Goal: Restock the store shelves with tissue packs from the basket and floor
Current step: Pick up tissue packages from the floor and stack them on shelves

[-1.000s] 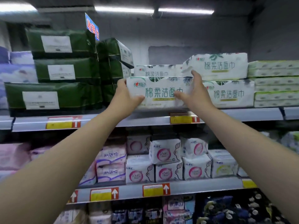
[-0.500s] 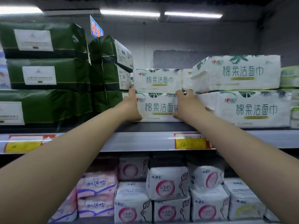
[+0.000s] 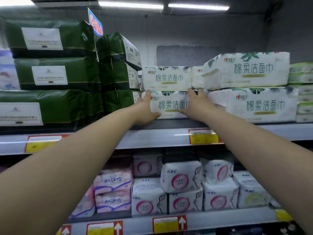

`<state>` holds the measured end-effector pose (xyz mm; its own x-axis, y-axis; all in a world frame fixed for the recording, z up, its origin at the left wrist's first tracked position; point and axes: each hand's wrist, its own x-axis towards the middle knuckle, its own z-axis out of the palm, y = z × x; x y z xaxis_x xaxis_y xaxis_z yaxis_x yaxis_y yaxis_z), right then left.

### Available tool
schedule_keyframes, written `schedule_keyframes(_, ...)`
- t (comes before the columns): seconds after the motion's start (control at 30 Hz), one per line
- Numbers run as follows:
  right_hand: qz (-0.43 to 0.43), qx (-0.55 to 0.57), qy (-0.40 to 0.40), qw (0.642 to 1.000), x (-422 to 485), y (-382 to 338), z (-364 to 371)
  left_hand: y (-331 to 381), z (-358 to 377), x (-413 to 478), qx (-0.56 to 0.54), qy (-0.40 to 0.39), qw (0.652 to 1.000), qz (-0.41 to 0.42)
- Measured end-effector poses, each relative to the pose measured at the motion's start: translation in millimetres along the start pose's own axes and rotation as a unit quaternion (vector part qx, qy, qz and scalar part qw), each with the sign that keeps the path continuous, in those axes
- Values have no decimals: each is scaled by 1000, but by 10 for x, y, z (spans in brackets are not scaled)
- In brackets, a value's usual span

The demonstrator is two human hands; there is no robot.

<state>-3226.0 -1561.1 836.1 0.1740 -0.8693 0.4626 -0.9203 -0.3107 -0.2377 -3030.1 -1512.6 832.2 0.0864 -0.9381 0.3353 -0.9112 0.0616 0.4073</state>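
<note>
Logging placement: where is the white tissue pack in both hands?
Head view, centre: the white tissue pack sits on the upper shelf under an identical pack, dark green packs left, white stack right.

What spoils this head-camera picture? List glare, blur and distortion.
Head view: the ceiling tube lights burn out white; a glare streak runs along the upper shelf edge; wide-angle warp bows that edge; the green packs have blurred labels, the tissue pack legible print.
</note>
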Motion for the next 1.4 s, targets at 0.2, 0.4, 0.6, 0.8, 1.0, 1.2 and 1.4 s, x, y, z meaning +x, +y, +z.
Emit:
schedule_keyframes(0.2,-98,43,112,988,-937,81,-171,125,10,-673,126,41,987,95)
schedule_keyframes(0.4,-20,-75,28,997,-1966,408,-282,368,295,-1464,168,-33,961,215)
schedule_keyframes(0.6,80,-134,-53,986,-2871,909,-444,866,713,-1933,180,-91,932,301)
schedule_keyframes(0.8,159,-169,-83,969,-3647,1606,-524,1500,1341,-2266,183,-139,907,353)
schedule_keyframes(1.0,248,-185,-115,944,-4349,2521,-565,2425,2187,-2481,187,-189,873,409)
schedule_keyframes(1.2,322,-192,-121,919,-5092,3907,-823,3776,3204,-2774,179,-258,837,448)
schedule_keyframes(1.4,391,-193,-130,891,-5816,5313,-1162,5154,4314,-3137,174,-321,805,468)
